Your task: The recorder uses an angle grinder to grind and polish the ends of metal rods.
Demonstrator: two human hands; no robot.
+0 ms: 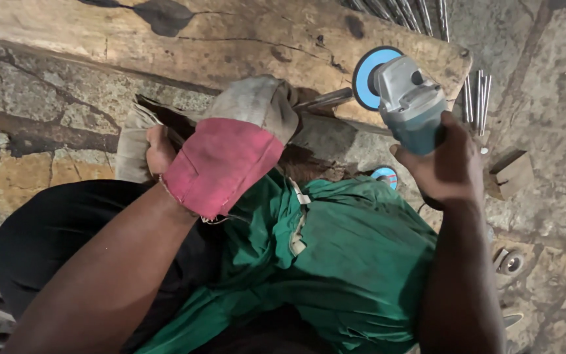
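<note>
Head view: gloved left hand (230, 147) closes its grip on a metal rod (325, 99) lying along the wooden beam (230, 39), rod tip pointing right toward the blue disc (367, 77) of the angle grinder (411, 105) clasped in the right hand (447, 164).

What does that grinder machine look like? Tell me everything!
The grinder has a grey metal head and a teal body. A round blue disc sits at its front, on edge, against the rod lying on the wooden plank. The bare right hand grips its body. The gloved left hand holds the rod.
</note>
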